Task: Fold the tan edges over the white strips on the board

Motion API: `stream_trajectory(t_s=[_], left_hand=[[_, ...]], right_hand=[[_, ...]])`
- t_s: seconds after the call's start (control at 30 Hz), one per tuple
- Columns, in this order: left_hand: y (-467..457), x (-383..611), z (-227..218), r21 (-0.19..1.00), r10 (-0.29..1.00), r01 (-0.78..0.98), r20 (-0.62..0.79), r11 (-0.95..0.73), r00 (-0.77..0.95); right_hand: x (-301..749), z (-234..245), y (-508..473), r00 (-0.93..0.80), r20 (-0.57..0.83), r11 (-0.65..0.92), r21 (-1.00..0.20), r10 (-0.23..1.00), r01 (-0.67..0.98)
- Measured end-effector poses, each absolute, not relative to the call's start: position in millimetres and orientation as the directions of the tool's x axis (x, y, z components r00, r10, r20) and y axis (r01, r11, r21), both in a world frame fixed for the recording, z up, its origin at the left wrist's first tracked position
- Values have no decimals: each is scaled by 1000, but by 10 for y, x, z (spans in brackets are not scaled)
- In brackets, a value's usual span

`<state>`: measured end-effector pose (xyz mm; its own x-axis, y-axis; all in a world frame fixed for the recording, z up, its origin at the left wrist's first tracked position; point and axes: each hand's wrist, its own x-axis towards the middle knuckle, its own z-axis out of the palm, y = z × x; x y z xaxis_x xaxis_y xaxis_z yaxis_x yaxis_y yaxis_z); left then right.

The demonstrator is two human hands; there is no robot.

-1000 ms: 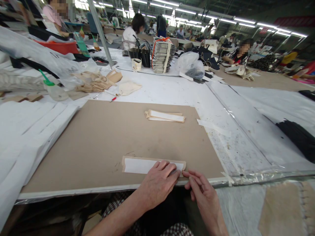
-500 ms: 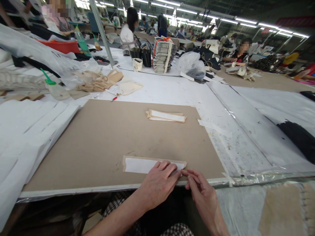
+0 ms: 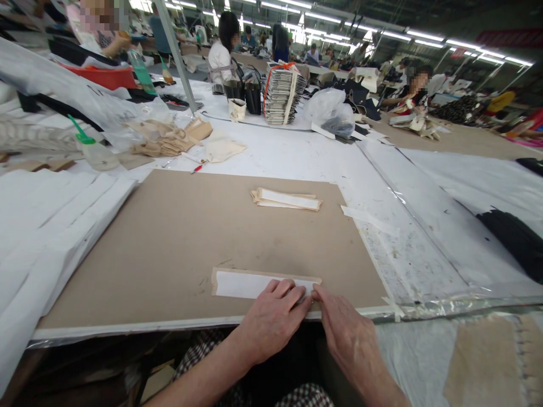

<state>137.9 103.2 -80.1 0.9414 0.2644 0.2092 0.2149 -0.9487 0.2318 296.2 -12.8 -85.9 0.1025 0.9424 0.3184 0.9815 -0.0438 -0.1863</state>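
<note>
A long strip (image 3: 237, 284) with a white face and beige fabric edges lies flat near the front edge of the brown board (image 3: 161, 243). Across its right half rests my left hand (image 3: 275, 322), fingers bent together and pressing down on it. My right hand (image 3: 345, 328) is at the strip's right end, fingers close together, with thumb and fingertips at the beige edge there. Both hands nearly touch. What lies under the left fingertips is mostly hidden. Farther back on the board sits a small stack of similar strips (image 3: 288, 199).
White sheets (image 3: 55, 226) overlap the board's left side. Beyond it are a green-capped bottle (image 3: 97, 151), beige fabric scraps (image 3: 165, 138), a red-handled tool (image 3: 197, 168), a tied stack (image 3: 283, 96) and a plastic bag (image 3: 331, 113). Black material (image 3: 513, 240) lies right. Several people work behind.
My right hand has turned over and moved its fingertips up onto the strip's right end. My left hand stays almost in place on the strip.
</note>
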Motion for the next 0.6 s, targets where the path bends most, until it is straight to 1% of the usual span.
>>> stream_trajectory(t_s=[0.07,0.1,0.13,0.17,0.2,0.23,0.3,0.37,0.4,0.43,0.5,0.6], left_hand=[[1012,1362,-840,213,253,207,219,-955,942],[1000,1352,-856,206,250,205,222,-957,943],[987,1342,-869,200,250,206,224,-958,942],[974,1332,-877,196,253,211,225,-958,941],[962,1324,-882,191,257,216,226,-958,940],[950,1316,-882,186,262,222,226,-957,938],[933,1305,-875,180,277,240,225,-954,934],[921,1297,-867,180,290,253,227,-951,930],[917,1293,-864,183,294,256,230,-949,928],[914,1290,-863,187,297,257,231,-948,926],[912,1285,-865,192,297,256,233,-947,926],[916,1283,-870,197,298,255,229,-947,927]], right_hand=[[2947,-797,-105,13,281,1,-52,960,999],[2942,-766,-87,-35,269,38,-4,962,999],[2943,-739,-68,-84,263,81,24,961,996],[2952,-720,-48,-122,264,120,26,957,992],[2972,-711,-30,-138,276,144,0,951,990],[3003,-713,-16,-128,293,151,-56,947,987],[3084,-750,-7,-44,328,128,-241,944,962],[3162,-819,-23,70,347,98,-444,935,890],[3190,-859,-37,111,353,95,-517,929,851],[3207,-897,-53,137,362,98,-562,922,822],[3212,-960,-82,141,385,119,-578,912,808],[3185,-1001,-100,84,411,154,-513,908,844]])
